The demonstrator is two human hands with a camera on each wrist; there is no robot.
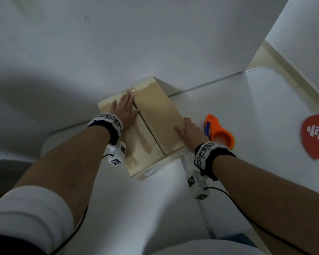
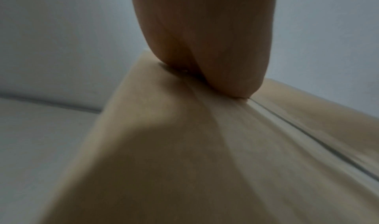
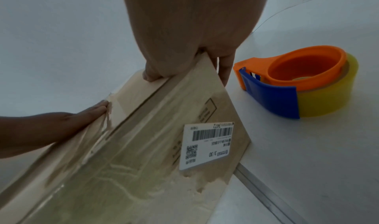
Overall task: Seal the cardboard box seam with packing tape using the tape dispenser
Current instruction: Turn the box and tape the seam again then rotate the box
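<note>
The table [image 1: 238, 111] carries everything, pushed up to a white wall. The box [image 1: 155, 115] sits on it with its flaps folded down, the seam [image 1: 151, 131] running away from the person and not yet taped, likely so tape can be drawn along it in one pull. The left hand [image 1: 124, 110] lies flat, fingers straight and together, pressing the left flap by the seam to keep it level. The right hand [image 1: 189, 130] grips the right edge, thumb on top and fingers curled over the side, steadying the box. The dispenser [image 1: 219, 132] lies just beside that hand, untouched, within easy reach.
</note>
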